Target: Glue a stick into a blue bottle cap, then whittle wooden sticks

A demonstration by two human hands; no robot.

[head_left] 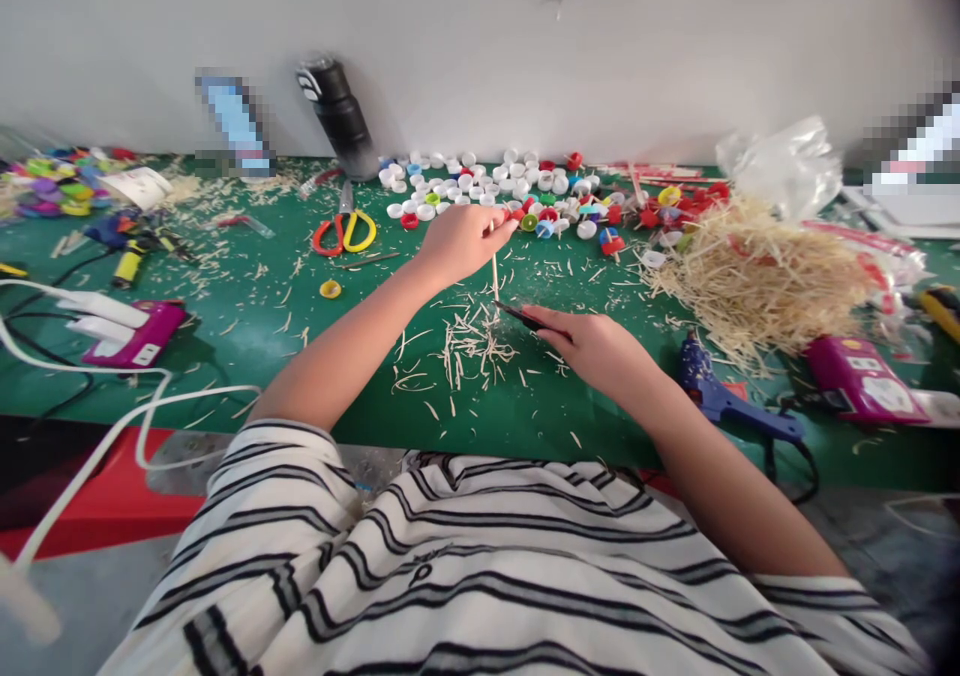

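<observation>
wall (465, 46): soft, diffuse light | edges: stretched | right corners: dark | two patches: pixelated

Pale wall (465, 56) behind green tabletop (600, 424)

The tabletop (247, 356) was green, marked with cream shavings (480, 346). The thin stick (495, 278) was cream and the knife (519, 313) black. At the near side, the shirt (450, 566) was white with black and grey stripes. Far left, the scissors (346, 206) had one orange-red and one yellow loop; the bottle (343, 121) was black. Far caps (454, 193) were mainly white, some red, blue or green. On the right, the glue gun (712, 396) was blue, the stick pile (780, 271) pale yellow. The wall (465, 56) was light grey.
</observation>
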